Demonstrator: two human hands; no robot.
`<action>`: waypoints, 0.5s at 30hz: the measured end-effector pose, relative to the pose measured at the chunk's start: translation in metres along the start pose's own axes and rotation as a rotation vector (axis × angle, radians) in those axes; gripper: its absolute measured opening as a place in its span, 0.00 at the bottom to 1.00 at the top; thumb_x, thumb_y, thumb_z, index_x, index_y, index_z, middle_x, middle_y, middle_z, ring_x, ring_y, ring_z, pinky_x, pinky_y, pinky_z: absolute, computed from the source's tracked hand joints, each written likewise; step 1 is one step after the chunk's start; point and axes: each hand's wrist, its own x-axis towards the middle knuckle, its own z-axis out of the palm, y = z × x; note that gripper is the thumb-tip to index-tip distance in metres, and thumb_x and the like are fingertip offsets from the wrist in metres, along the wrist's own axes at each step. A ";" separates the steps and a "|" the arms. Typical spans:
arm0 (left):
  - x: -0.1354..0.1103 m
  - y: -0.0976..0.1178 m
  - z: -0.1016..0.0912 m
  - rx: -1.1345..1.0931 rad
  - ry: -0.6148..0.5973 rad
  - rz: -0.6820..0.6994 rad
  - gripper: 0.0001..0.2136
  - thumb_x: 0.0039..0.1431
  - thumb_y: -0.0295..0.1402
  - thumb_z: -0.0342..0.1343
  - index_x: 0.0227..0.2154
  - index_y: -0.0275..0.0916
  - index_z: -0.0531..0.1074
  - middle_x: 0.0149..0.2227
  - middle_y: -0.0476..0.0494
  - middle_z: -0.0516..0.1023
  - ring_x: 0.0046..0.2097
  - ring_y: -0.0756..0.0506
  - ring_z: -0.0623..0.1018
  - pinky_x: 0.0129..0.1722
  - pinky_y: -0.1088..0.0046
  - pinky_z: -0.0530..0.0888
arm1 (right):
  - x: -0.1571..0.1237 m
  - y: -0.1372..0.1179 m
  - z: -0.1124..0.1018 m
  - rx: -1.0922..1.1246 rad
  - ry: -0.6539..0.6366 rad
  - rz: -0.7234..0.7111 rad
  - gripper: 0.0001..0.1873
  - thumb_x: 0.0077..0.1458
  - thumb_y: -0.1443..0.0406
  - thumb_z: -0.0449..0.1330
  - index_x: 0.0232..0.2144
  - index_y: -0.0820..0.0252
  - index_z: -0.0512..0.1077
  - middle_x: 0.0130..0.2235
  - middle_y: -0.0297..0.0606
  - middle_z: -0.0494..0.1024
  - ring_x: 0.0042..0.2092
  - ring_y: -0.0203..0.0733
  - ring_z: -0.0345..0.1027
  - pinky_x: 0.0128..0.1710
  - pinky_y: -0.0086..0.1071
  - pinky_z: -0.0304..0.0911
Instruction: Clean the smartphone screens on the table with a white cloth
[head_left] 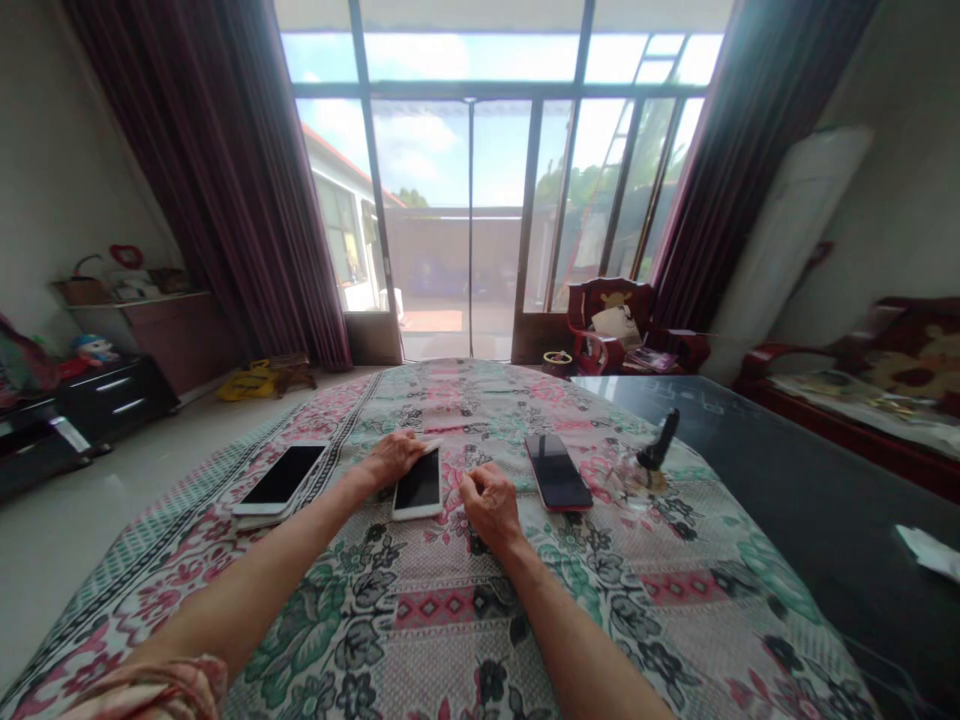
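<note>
A white-framed phone (419, 484) lies face up on the patterned tablecloth (435, 607) between my hands. At its top edge my left hand (393, 457) presses down a small white cloth (430, 446), fingers closed over it. Just right of that phone, my right hand (491, 503) rests on the tablecloth with its fingers curled, and nothing shows in it. To the left, another white phone (285, 478) sits on top of a stack. A dark phone with a reddish edge (559, 472) lies right of my right hand.
A clear glass container (636, 482) with a black-handled object (660, 440) stands at the right. Beyond it is a dark glossy table (772, 480) with a crumpled white item (928, 550). A wooden armchair (611, 320) stands near the glass doors.
</note>
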 end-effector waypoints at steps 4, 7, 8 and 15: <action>0.020 -0.003 0.003 0.050 -0.007 -0.138 0.15 0.64 0.31 0.45 0.30 0.36 0.77 0.29 0.45 0.69 0.32 0.48 0.68 0.38 0.73 0.69 | 0.000 -0.001 0.000 -0.001 -0.003 0.002 0.15 0.53 0.64 0.52 0.17 0.58 0.69 0.25 0.33 0.68 0.28 0.35 0.62 0.33 0.28 0.56; 0.019 0.004 0.005 0.054 0.015 -0.159 0.16 0.65 0.32 0.44 0.30 0.36 0.76 0.30 0.44 0.69 0.32 0.48 0.68 0.37 0.73 0.68 | 0.000 -0.001 0.000 -0.004 -0.002 0.002 0.15 0.53 0.64 0.52 0.17 0.58 0.69 0.25 0.33 0.68 0.28 0.35 0.61 0.32 0.28 0.56; 0.015 0.008 0.006 0.054 0.021 -0.155 0.16 0.65 0.32 0.44 0.31 0.36 0.76 0.31 0.44 0.69 0.33 0.48 0.69 0.37 0.73 0.68 | 0.000 -0.001 0.000 -0.005 -0.001 0.002 0.15 0.53 0.64 0.52 0.17 0.58 0.69 0.25 0.33 0.68 0.28 0.35 0.61 0.32 0.28 0.56; -0.034 0.040 -0.005 0.054 0.015 0.066 0.14 0.64 0.29 0.44 0.44 0.43 0.74 0.36 0.44 0.69 0.40 0.46 0.70 0.41 0.73 0.69 | 0.000 0.000 0.000 -0.001 -0.003 -0.006 0.15 0.53 0.63 0.52 0.17 0.58 0.69 0.25 0.33 0.68 0.28 0.35 0.61 0.32 0.28 0.56</action>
